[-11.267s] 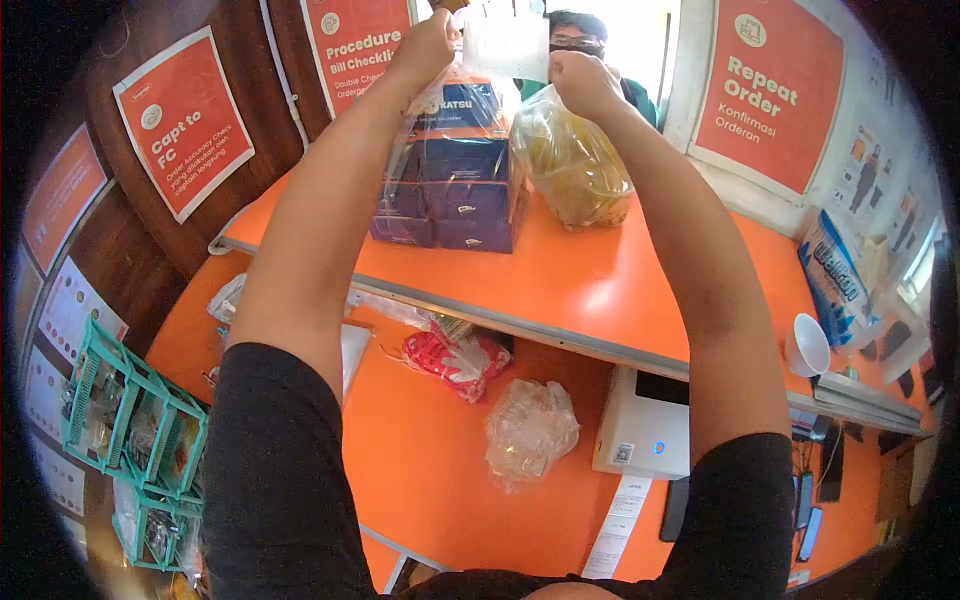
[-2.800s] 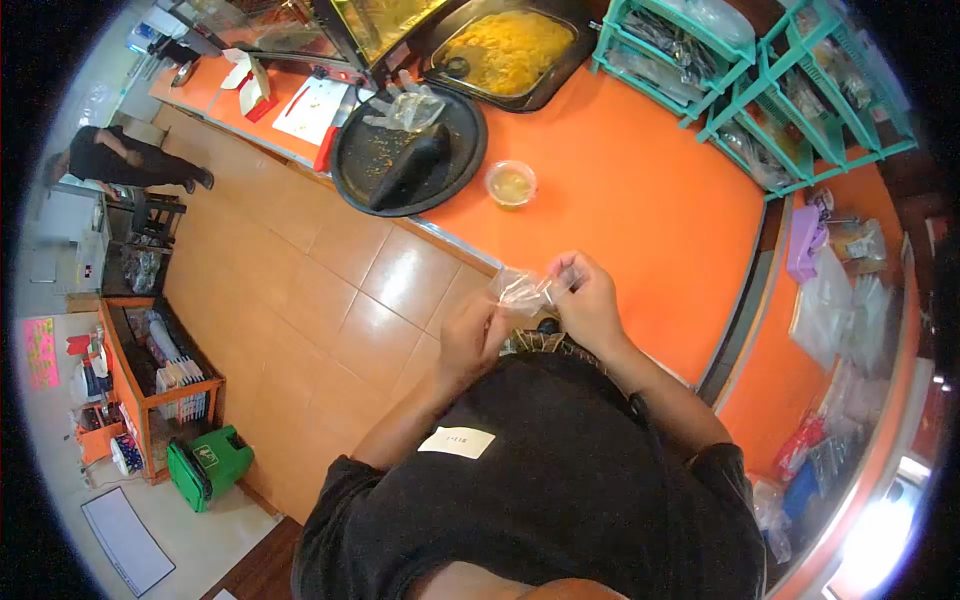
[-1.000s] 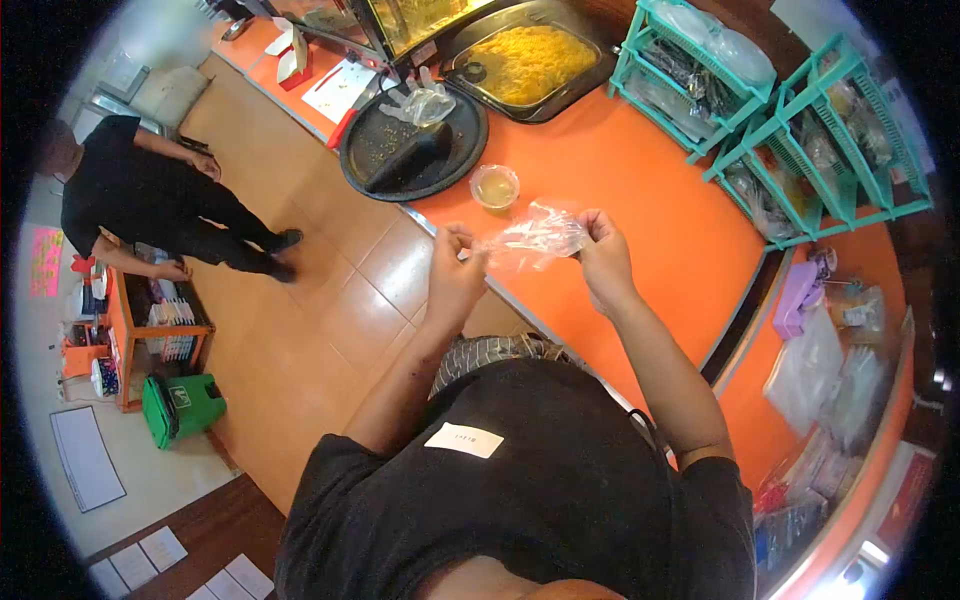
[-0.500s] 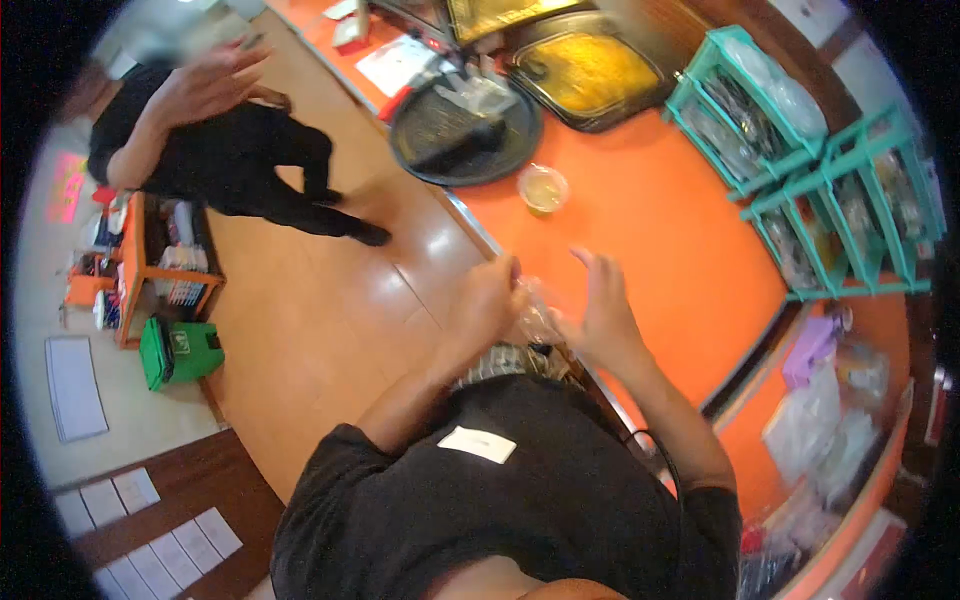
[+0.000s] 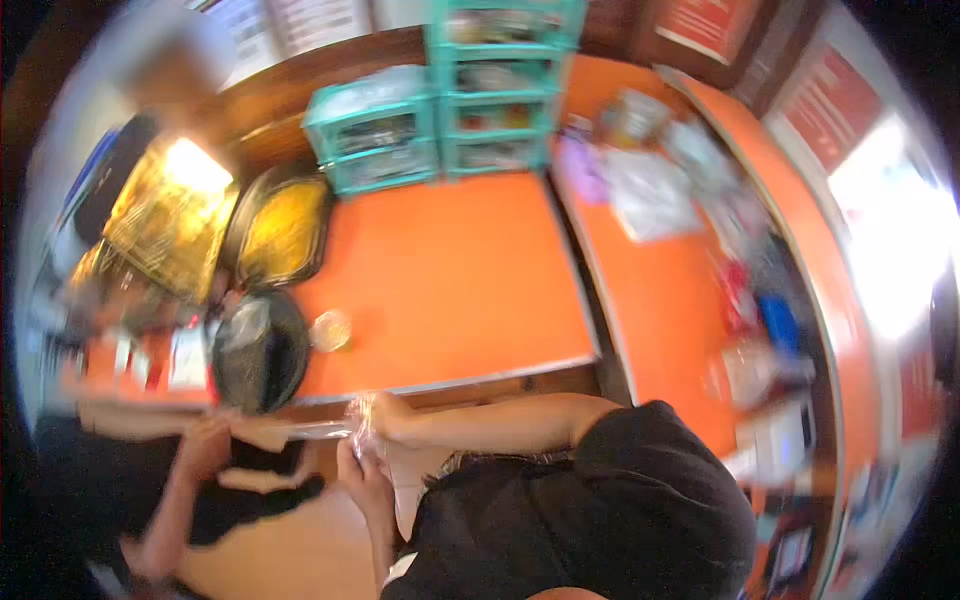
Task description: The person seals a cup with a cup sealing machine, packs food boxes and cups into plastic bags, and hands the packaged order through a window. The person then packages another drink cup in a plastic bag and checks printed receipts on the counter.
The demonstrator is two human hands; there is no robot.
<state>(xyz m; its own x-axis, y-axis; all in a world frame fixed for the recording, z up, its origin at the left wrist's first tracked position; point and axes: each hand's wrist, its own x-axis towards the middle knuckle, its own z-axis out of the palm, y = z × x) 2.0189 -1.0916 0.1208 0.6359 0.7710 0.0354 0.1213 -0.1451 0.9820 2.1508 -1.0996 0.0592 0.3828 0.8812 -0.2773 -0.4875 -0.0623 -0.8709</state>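
Thin clear plastic (image 5: 360,412) hangs crumpled between my hands, just off the near edge of the orange counter. My right hand (image 5: 395,418) reaches across from the right, its fingers closed on the plastic. Below it, my left hand (image 5: 368,488) grips the lower part; motion blur softens both hands. I cannot make out whether the plastic is a bag or a glove. On the counter (image 5: 450,270) stands a small clear cup (image 5: 331,330) with yellowish contents. Beside the cup is a round black tray (image 5: 285,345) with clear plastic on it.
A black pan of yellow food (image 5: 282,232) lies behind the tray. Teal drawer units (image 5: 370,135) line the counter's back. Plastic bags (image 5: 650,195) cover part of the right-hand counter. At left, a co-worker's hand (image 5: 205,450) is near the tray.
My view has swung right, so the counter now lies across the front. My right hand's spread fingers have closed on the plastic, and my hands are nearer together. The co-worker appears closer.
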